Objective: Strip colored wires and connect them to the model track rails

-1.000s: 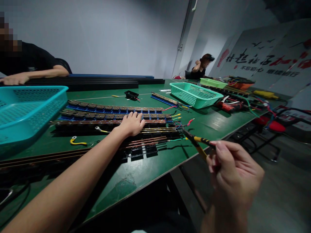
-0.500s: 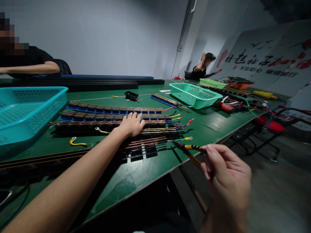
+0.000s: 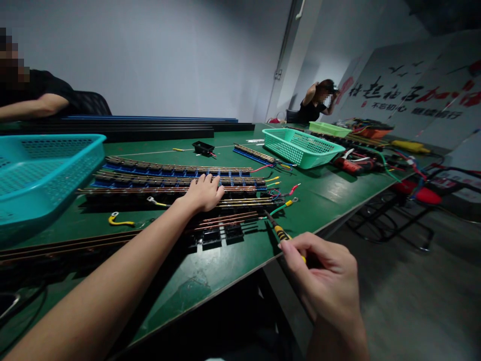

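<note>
My left hand lies across several long conductor strips with copper-coloured bars on blue and black holders, its fingers spread and flat over them. In my right hand is a pair of pliers with yellow-and-black handles, its dark tip pointing at the strip ends. Close to that tip, a green wire with a yellow sleeve and a ring terminal sticks out from the nearest copper bars. Whether the tip touches the wire I cannot tell.
A blue basket stands at the left and a green basket at the back right. A loose yellow wire lug lies on the green table. Red-handled tools lie at right. Two people sit across the table.
My right hand has moved left and turned, so the pliers point more steeply up and left. The green wire's terminal end has risen slightly. My left hand has stayed put.
</note>
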A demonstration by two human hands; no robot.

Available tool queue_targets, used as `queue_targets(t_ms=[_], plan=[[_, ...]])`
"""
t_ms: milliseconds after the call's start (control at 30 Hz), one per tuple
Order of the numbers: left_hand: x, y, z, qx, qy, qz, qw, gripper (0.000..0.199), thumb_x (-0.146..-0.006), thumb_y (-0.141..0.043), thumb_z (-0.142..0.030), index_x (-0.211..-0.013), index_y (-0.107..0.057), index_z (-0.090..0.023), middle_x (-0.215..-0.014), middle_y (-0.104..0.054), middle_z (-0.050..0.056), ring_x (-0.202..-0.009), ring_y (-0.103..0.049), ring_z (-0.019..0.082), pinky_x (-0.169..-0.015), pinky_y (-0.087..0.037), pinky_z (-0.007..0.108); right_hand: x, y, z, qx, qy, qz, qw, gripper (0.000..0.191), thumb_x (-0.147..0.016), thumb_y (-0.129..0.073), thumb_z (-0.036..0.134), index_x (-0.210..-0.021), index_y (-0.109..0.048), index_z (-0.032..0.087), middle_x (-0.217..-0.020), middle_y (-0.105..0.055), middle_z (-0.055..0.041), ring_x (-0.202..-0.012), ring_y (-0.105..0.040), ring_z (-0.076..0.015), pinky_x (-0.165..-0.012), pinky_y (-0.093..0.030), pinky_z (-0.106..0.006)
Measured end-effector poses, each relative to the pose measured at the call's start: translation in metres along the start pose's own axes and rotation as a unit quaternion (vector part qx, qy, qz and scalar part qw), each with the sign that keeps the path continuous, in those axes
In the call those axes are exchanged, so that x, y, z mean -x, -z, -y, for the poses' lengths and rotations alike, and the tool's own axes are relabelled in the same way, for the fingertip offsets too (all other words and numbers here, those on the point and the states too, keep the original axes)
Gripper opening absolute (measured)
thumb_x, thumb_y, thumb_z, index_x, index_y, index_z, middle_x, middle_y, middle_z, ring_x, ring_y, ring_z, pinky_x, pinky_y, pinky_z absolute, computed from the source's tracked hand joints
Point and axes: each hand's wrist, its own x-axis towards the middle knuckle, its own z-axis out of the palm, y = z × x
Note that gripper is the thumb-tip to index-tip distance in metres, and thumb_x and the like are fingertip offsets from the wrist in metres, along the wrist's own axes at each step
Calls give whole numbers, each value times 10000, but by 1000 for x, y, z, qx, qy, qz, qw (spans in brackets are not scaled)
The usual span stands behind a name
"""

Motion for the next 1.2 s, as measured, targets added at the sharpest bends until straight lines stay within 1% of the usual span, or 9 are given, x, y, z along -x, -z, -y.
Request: queue_targets(t_ms=[233,367,533,600,700,833,1000,1100,1200], plan=[[0,-2,1,-10,0,-10,1000,652,-1008,-165,-436,-1556,-319,-119,-1599,-356,187,-1470,-333,343,-1139,-331,515,-4,-1,4,48,106,120,986,222,-877,-635,166,-656,-656,180,-513,-562,54,-419,-460,-49,-447,-335,-207],[0,-2,0,-8,-1,-9,1000,657,-1007,-157,-434,-1558,-312,-111,-1602,-349,191,-1476,-322,347,-1142,-326,523,-4,-2,3,55,122,150,980,215,-885,-626,162,-672,-649,175,-538,-588,46,-445,-491,-52,-469,-350,-211],[0,-1,0,-9,4,-2,1000,655,-1011,-159,-438,-1565,-301,-117,-1614,-329,187,-1491,-298,344,-1153,-314,518,1,-3,0,64,133,231,962,210,-902,-593,154,-698,-638,173,-561,-597,37,-467,-504,-61,-485,-372,-212],[0,0,0,-10,4,-1,1000,654,-1012,-162,-439,-1565,-299,-118,-1616,-327,185,-1495,-292,341,-1157,-310,514,1,-2,1,54,128,237,961,175,-896,-600,147,-730,-646,175,-590,-620,36,-483,-522,-59,-494,-385,-199],[0,0,-1,-6,2,-2,1000,657,-1011,-159,-434,-1564,-299,-109,-1615,-327,191,-1493,-294,346,-1154,-313,521,-1,-1,3,42,117,209,970,96,-875,-616,135,-808,-666,181,-625,-638,43,-491,-536,-52,-495,-393,-179],[-1,-1,0,-2,3,-3,1000,661,-1007,-160,-434,-1564,-297,-107,-1612,-330,193,-1486,-301,356,-1151,-312,532,-3,0,5,49,80,126,988,52,-850,-651,155,-841,-679,198,-562,-539,78,-431,-464,-45,-445,-357,-173],[-3,-3,1,-4,-7,-12,1000,665,-1002,-163,-431,-1551,-325,-93,-1589,-368,194,-1471,-322,362,-1146,-322,536,1,-3,0,2,-44,-17,999,41,-864,-666,227,-865,-706,215,-584,-531,59,-466,-440,-62,-436,-344,-176],[-2,-2,1,-5,-8,-8,1000,667,-1004,-165,-429,-1555,-320,-88,-1587,-368,197,-1459,-340,360,-1148,-321,532,1,-5,-5,-89,-150,-107,979,109,-859,-699,310,-875,-704,202,-578,-526,48,-463,-427,-70,-413,-336,-177],[0,0,1,-6,-8,-7,1000,670,-1006,-165,-431,-1561,-307,-85,-1590,-363,199,-1454,-350,350,-1152,-317,522,-2,-5,-9,-185,-213,-164,945,189,-818,-750,367,-851,-696,189,-495,-452,75,-377,-356,-52,-339,-252,-159]])
